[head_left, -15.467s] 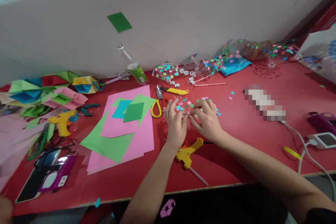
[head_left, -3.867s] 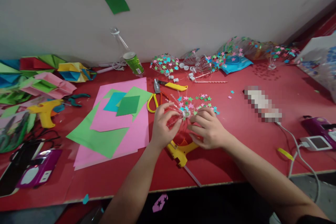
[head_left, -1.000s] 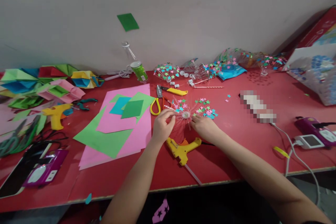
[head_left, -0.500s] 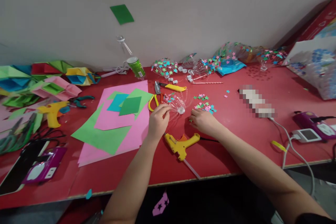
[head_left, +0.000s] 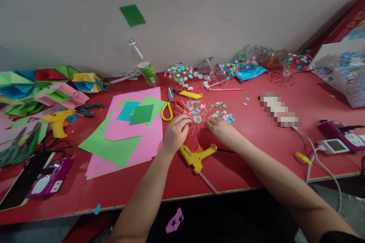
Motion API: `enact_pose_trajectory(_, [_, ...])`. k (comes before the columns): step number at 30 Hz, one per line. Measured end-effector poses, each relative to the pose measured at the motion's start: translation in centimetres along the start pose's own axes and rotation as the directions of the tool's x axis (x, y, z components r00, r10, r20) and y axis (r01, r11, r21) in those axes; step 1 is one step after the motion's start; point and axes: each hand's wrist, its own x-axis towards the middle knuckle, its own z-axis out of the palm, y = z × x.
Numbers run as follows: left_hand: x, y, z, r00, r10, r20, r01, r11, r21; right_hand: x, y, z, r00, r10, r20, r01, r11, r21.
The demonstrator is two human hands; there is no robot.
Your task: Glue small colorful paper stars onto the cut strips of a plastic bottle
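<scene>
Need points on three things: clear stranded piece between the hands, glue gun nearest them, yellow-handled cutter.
Clear stranded piece (head_left: 197, 119): head view, on its round hub.
Glue gun (head_left: 196, 157): head view, on its yellow body.
Yellow-handled cutter (head_left: 190, 94): head view, on its handle.

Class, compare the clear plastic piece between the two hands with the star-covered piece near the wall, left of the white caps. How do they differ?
The clear piece lies between the left hand and right hand; the star-covered piece has no hand on it.
The clear piece shows stars mainly at its far side; the star-covered piece is densely dotted.
The clear piece fans outward; the star-covered piece looks rounded.
Both carry multicoloured stars.
</scene>
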Motion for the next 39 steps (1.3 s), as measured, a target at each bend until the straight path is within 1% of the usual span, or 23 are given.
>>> enact_pose_trajectory(3, [0.1, 0.2, -0.2, 1.000, 0.004, 0.004, -0.004, 1.000, -0.007, -0.3, 1.3, -0.6, 0.996, 0.072, -0.050, -0.071, 0.997, 0.033])
enact_pose_trajectory(6, [0.1, 0.3, -0.4, 1.000, 0.008, 0.018, -0.007, 1.000, -0.017, -0.7, 2.9, -1.3, 0.973, 0.193, -0.127, -0.187, 0.980, 0.063])
enact_pose_trajectory(7, [0.2, 0.3, -0.4, 1.000, 0.010, 0.023, -0.009, 1.000, -0.019, -0.8, 3.3, -1.5, 0.955, 0.240, -0.176, -0.225, 0.969, 0.098])
enact_pose_trajectory(9, [0.1, 0.4, -0.6, 0.999, 0.017, 0.027, -0.017, 1.000, -0.008, -1.0, 3.9, -1.8, 0.891, 0.328, -0.313, -0.245, 0.929, 0.277])
enact_pose_trajectory(10, [0.1, 0.4, -0.6, 0.999, 0.022, 0.027, -0.022, 1.000, 0.005, -1.1, 4.0, -1.9, 0.848, 0.375, -0.374, -0.213, 0.888, 0.407])
enact_pose_trajectory(11, [0.1, 0.4, -0.7, 0.999, 0.025, 0.024, -0.025, 0.999, 0.020, -1.1, 4.0, -1.9, 0.807, 0.423, -0.412, -0.158, 0.827, 0.540])
enact_pose_trajectory(12, [0.1, 0.5, -0.7, 0.999, 0.025, 0.024, -0.026, 0.999, 0.035, -1.1, 3.9, -1.9, 0.779, 0.465, -0.420, -0.092, 0.748, 0.658])
enact_pose_trajectory(13, [0.0, 0.5, -0.8, 0.999, 0.022, 0.025, -0.023, 0.999, 0.047, -1.0, 3.7, -1.8, 0.772, 0.495, -0.400, -0.037, 0.662, 0.748])
enact_pose_trajectory(15, [0.0, 0.5, -0.9, 1.000, 0.008, 0.027, -0.010, 0.998, 0.060, -0.8, 3.3, -1.6, 0.790, 0.522, -0.322, 0.035, 0.486, 0.873])
enact_pose_trajectory(17, [0.0, 0.5, -1.0, 1.000, -0.015, 0.027, 0.013, 0.998, 0.066, -0.6, 2.9, -1.4, 0.824, 0.506, -0.254, 0.075, 0.348, 0.935])
enact_pose_trajectory(19, [0.0, 0.6, -1.1, 0.999, -0.043, 0.027, 0.041, 0.997, 0.068, -0.4, 2.6, -1.3, 0.849, 0.482, -0.216, 0.095, 0.262, 0.960])
enact_pose_trajectory(21, [0.1, 0.7, -1.3, 0.998, -0.060, 0.027, 0.058, 0.996, 0.065, -0.4, 2.2, -1.4, 0.859, 0.471, -0.201, 0.105, 0.223, 0.969])
enact_pose_trajectory(23, [0.1, 1.1, -1.7, 0.998, -0.060, -0.030, 0.062, 0.995, 0.082, -0.4, 1.7, -1.5, 0.858, 0.472, -0.204, 0.119, 0.204, 0.972])
enact_pose_trajectory(24, [0.1, 1.3, -1.9, 0.994, -0.056, -0.093, 0.066, 0.992, 0.106, -0.5, 1.4, -1.6, 0.859, 0.468, -0.207, 0.127, 0.196, 0.972])
enact_pose_trajectory(26, [0.1, 2.1, -2.2, 0.970, -0.041, -0.238, 0.078, 0.985, 0.151, -0.7, 0.7, -1.9, 0.868, 0.447, -0.216, 0.149, 0.180, 0.972])
enact_pose_trajectory(27, [0.1, 2.6, -2.3, 0.961, -0.039, -0.273, 0.081, 0.987, 0.142, -0.8, 0.2, -2.0, 0.877, 0.427, -0.221, 0.160, 0.175, 0.971])
enact_pose_trajectory(28, [0.1, 3.1, -2.4, 0.966, -0.039, -0.254, 0.067, 0.993, 0.101, -0.9, -0.2, -2.1, 0.885, 0.405, -0.228, 0.170, 0.175, 0.970])
enact_pose_trajectory(29, [0.2, 3.5, -2.3, 0.983, -0.046, -0.176, 0.053, 0.998, 0.037, -1.0, -0.7, -2.1, 0.893, 0.383, -0.236, 0.179, 0.177, 0.968])
enact_pose_trajectory(30, [0.3, 3.9, -2.1, 0.993, -0.070, -0.096, 0.068, 0.997, -0.024, -1.0, -1.1, -2.1, 0.898, 0.365, -0.245, 0.189, 0.184, 0.965])
enact_pose_trajectory(31, [0.4, 4.3, -2.0, 0.997, -0.082, -0.007, 0.082, 0.994, -0.077, -1.1, -1.5, -2.1, 0.900, 0.351, -0.259, 0.200, 0.195, 0.960])
enact_pose_trajectory(33, [0.6, 4.7, -1.5, 0.993, -0.084, 0.086, 0.097, 0.982, -0.160, -1.1, -2.2, -1.9, 0.895, 0.337, -0.293, 0.222, 0.235, 0.946])
enact_pose_trajectory(36, [0.7, 4.9, -1.1, 0.992, -0.081, 0.099, 0.102, 0.968, -0.230, -1.1, -2.8, -1.6, 0.876, 0.322, -0.358, 0.254, 0.322, 0.912])
enact_pose_trajectory(39, [0.7, 4.9, -1.1, 0.993, -0.071, 0.099, 0.094, 0.964, -0.250, -1.1, -3.1, -1.4, 0.862, 0.291, -0.415, 0.282, 0.405, 0.870])
